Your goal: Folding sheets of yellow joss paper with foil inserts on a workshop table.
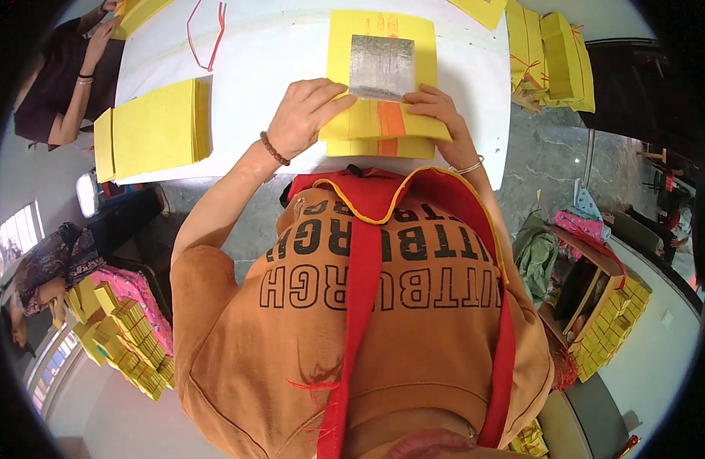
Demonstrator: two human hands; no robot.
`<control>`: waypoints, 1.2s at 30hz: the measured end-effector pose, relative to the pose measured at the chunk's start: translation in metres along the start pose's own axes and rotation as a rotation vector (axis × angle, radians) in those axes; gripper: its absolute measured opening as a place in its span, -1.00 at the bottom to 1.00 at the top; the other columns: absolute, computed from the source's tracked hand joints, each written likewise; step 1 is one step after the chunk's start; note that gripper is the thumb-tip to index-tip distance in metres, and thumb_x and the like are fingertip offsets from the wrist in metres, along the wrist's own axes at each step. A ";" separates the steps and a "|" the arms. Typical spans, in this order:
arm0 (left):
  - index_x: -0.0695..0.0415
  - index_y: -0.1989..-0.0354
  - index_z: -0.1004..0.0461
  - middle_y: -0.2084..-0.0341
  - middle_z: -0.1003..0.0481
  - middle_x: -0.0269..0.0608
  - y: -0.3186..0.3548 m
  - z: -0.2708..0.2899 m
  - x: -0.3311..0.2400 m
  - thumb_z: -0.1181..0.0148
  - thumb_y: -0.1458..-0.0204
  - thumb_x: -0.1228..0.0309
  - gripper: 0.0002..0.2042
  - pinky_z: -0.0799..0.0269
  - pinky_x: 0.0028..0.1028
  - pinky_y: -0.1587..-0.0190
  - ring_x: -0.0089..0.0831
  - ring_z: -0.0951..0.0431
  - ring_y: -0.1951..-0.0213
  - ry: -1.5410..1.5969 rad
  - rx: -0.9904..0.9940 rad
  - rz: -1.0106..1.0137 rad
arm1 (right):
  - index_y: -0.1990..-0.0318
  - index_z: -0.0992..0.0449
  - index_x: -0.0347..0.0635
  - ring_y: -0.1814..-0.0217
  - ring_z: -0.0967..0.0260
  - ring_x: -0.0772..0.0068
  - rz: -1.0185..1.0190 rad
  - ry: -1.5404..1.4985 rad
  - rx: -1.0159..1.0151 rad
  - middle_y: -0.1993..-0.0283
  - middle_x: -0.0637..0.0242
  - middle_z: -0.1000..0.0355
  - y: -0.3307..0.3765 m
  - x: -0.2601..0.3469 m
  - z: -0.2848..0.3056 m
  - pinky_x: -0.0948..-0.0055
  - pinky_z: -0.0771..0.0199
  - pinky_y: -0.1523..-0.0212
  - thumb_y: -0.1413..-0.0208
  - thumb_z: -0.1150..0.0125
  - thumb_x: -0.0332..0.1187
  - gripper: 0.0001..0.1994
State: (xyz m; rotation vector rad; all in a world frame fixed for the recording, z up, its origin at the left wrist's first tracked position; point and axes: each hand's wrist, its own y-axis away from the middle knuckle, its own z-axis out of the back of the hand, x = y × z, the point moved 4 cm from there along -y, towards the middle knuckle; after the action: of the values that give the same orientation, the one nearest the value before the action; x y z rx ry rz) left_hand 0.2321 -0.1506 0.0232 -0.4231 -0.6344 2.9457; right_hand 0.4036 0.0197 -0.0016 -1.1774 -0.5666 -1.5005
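Left fingers (pixel 326 93), right fingers (pixel 435 100), both touching yellow paper (pixel 358 122) (silver square (pixel 381 66) on top)

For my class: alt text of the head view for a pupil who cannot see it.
A person's left hand and right hand hold a yellow sheet with a silver square over more yellow paper on a white table; a yellow stack lies at left.

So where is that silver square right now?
In the head view, the silver square is near the top, just right of centre, lying on the yellow paper between the left hand and right hand.
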 end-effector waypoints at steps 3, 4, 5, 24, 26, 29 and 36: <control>0.11 0.05 -0.42 0.11 -0.41 -0.17 -0.003 0.017 -0.008 0.01 0.15 0.47 -0.61 -0.24 -0.33 0.04 -0.24 -0.37 0.06 -0.096 -0.006 -0.034 | 0.15 -0.49 0.04 -0.26 -0.09 0.17 0.092 0.235 0.024 -0.03 0.45 -0.40 -0.001 0.021 0.008 0.09 0.10 -0.29 0.16 -0.14 -0.57 -0.64; 0.12 0.07 -0.43 0.12 -0.42 -0.17 -0.003 0.023 -0.013 0.04 0.13 0.47 -0.63 -0.26 -0.32 0.06 -0.25 -0.39 0.08 -0.126 -0.008 -0.056 | 0.16 -0.50 0.07 -0.25 -0.12 0.19 0.136 0.425 0.050 -0.03 0.47 -0.40 0.000 0.032 0.009 0.02 0.13 -0.29 0.14 -0.15 -0.54 -0.66; 0.12 0.07 -0.43 0.12 -0.42 -0.17 -0.003 0.028 -0.019 0.04 0.13 0.47 -0.63 -0.26 -0.32 0.06 -0.25 -0.39 0.08 -0.127 -0.008 -0.059 | 0.16 -0.50 0.07 -0.25 -0.12 0.19 0.136 0.426 0.048 -0.03 0.47 -0.40 0.003 0.037 0.010 0.02 0.13 -0.29 0.14 -0.15 -0.54 -0.66; 0.27 0.38 -0.27 0.76 -0.33 -0.05 -0.006 -0.007 0.013 0.08 -0.16 0.23 -0.71 -0.24 -0.35 0.57 -0.23 -0.37 0.67 0.666 0.050 0.929 | 0.01 -0.35 -0.30 0.24 -0.45 0.41 -0.516 -0.152 -0.280 0.27 0.15 -0.47 -0.019 0.022 -0.003 0.49 -0.39 0.22 -0.09 -0.10 -0.34 -0.67; 0.24 0.48 -0.19 0.79 -0.30 -0.06 -0.007 -0.012 0.018 0.07 -0.16 0.21 -0.68 -0.19 -0.33 0.62 -0.24 -0.33 0.71 0.667 0.060 0.976 | -0.07 -0.27 -0.32 0.18 -0.45 0.36 -0.526 -0.330 -0.441 0.17 0.12 -0.45 -0.019 0.027 -0.004 0.49 -0.40 0.20 -0.04 -0.16 -0.37 -0.56; 0.24 0.48 -0.20 0.80 -0.29 -0.08 -0.012 -0.012 0.025 0.07 -0.15 0.21 -0.68 -0.17 -0.34 0.62 -0.27 -0.32 0.72 0.632 0.124 1.003 | -0.04 -0.33 -0.28 0.21 -0.43 0.28 -0.287 0.150 -0.371 0.18 0.13 -0.41 -0.020 0.023 -0.002 0.46 -0.40 0.24 0.03 -0.23 -0.40 -0.56; 0.27 0.40 -0.27 0.79 -0.30 -0.10 -0.010 -0.019 0.028 0.05 -0.14 0.23 -0.70 -0.18 -0.36 0.61 -0.33 -0.30 0.72 0.684 0.132 1.079 | 0.05 -0.45 -0.14 0.37 -0.35 0.23 -0.428 0.123 -0.350 0.37 0.16 -0.34 -0.025 0.021 -0.004 0.39 -0.36 0.35 0.07 -0.25 -0.39 -0.64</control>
State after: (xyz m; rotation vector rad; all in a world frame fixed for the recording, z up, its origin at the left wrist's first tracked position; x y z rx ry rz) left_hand 0.2110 -0.1293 0.0038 -2.1933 -0.0903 3.2286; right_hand 0.3814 0.0142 0.0219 -1.2670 -0.5051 -2.0881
